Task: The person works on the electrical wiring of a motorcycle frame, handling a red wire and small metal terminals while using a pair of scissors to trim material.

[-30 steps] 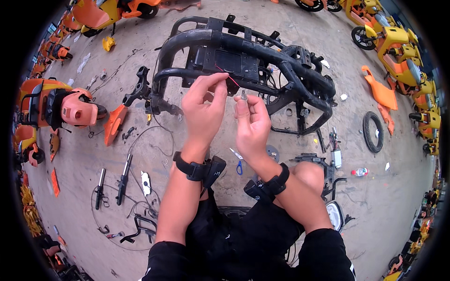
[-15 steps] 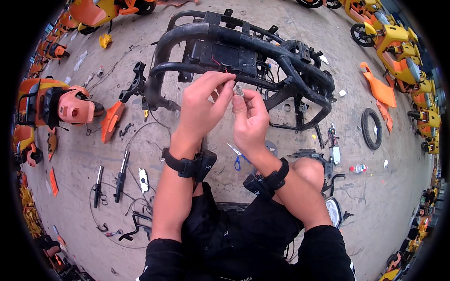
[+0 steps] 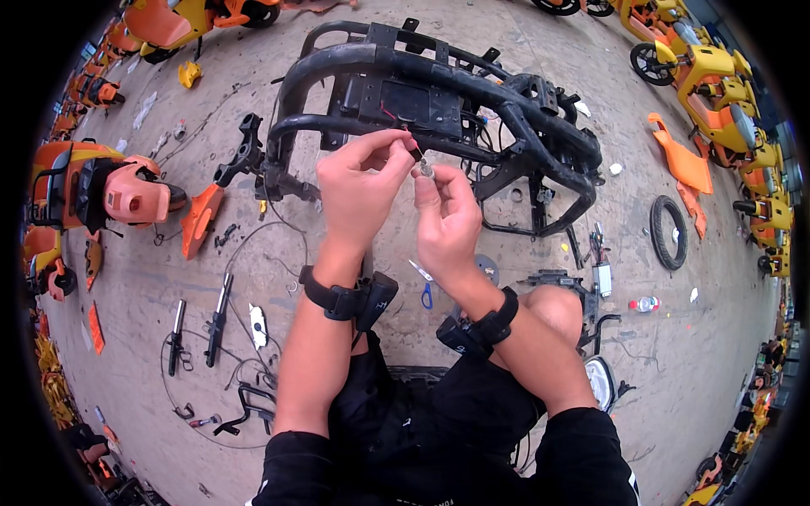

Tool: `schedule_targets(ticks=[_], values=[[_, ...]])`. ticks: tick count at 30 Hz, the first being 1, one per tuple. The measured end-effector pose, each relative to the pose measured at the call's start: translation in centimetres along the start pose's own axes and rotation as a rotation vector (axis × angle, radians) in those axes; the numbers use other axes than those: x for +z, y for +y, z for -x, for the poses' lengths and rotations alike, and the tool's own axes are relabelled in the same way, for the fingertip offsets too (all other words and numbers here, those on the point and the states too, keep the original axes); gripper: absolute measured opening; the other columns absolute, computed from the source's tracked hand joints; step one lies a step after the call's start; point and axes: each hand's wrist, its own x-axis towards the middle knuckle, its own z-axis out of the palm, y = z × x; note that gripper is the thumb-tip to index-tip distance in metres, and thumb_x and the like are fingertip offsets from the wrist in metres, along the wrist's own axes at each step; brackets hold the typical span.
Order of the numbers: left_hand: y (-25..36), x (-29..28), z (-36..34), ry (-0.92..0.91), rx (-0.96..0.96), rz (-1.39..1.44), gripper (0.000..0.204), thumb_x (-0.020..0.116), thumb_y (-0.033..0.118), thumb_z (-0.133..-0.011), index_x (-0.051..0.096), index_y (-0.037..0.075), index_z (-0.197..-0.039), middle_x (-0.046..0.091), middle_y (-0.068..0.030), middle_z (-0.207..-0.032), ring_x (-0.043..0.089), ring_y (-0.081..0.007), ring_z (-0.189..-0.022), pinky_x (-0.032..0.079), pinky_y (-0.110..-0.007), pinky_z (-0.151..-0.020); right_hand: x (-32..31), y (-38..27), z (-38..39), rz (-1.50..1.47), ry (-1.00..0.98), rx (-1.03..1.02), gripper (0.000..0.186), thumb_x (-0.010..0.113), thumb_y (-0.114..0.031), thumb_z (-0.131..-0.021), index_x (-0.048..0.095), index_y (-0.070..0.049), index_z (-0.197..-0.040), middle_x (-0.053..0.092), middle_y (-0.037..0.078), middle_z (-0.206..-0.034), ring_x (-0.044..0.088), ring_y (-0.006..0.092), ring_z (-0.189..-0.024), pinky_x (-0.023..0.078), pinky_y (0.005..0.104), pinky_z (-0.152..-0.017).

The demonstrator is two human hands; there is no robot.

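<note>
Left hand (image 3: 361,184) pinches red wire (image 3: 416,149); right hand (image 3: 448,223), at four o'clock, pinches metallic fitting (image 3: 425,170): seemingly joining them; next needs steady alignment.

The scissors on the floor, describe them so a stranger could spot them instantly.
Find the big black tubular frame at the top centre, then come down past the right hand. Just left of its wrist, on the floor, lie the scissors; their blue handle sets them apart from the grey disc on the wrist's other side.
</note>
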Motion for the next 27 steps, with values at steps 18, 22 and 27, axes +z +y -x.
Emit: schedule_targets(ticks=[18,22,27], values=[[1.0,-1.7,-1.7,-0.257,0.376,-0.305,0.019,0.072,-0.001,-0.090,0.073,-0.001,-0.108,0.074,-0.0093,-0.086,0.068,-0.0138,-0.068,0.053,-0.025,-0.061,-1.3,-0.1,-1.1,0.268,-0.045,-0.276,0.018,0.069,-0.011,-0.096,0.062,0.001,-0.107,0.066,0.014,-0.084,0.061,0.0215,-0.063,0.049,0.0323,-0.059],[0.9,-1.7,-1.6,-0.216,0.387,-0.320,0.019,0.071,0.000,-0.090,0.073,-0.001,-0.109,0.077,-0.0119,-0.090,0.072,-0.0152,-0.074,0.056,-0.026,-0.067,-1.4,-0.1,-1.2,0.273,-0.062,-0.284,0.017,0.070,-0.010,-0.095,0.064,0.001,-0.106,0.065,0.013,-0.085,0.060,0.0232,-0.063,0.049,0.0335,-0.059],[0.7,-1.5,-1.3,-0.214,0.371,-0.329,0.020,0.069,-0.002,-0.091,0.072,0.000,-0.111,0.077,-0.0096,-0.090,0.071,-0.0140,-0.071,0.056,-0.026,-0.065,-1.5,-0.2,-1.2,0.266,-0.075,-0.255,0.016,0.070,-0.009,-0.094,0.064,0.000,-0.105,0.065,0.012,-0.085,0.060,0.0238,-0.066,0.049,0.0345,-0.060]])
